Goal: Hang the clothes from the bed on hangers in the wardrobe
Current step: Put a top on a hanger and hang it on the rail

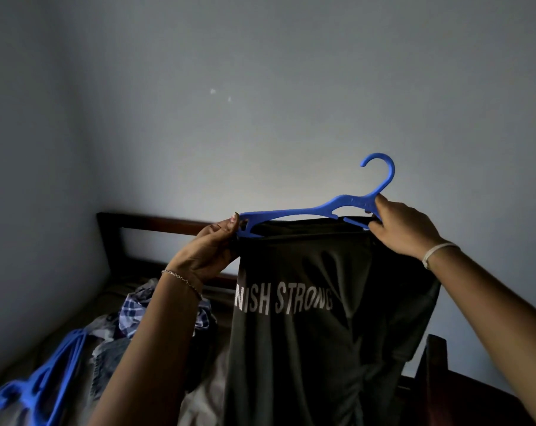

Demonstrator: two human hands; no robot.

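Apparently gripped hanger (291,212) with left hand (205,250) at its end and right hand (405,226) below hook, to spread shirt (322,302) and seat shoulders.

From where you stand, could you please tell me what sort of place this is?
Most likely a bedroom: a bed with a dark wooden headboard stands against the wall, and a pile of clothes and spare blue hangers lie on it. A dark T-shirt hangs from a blue hanger.
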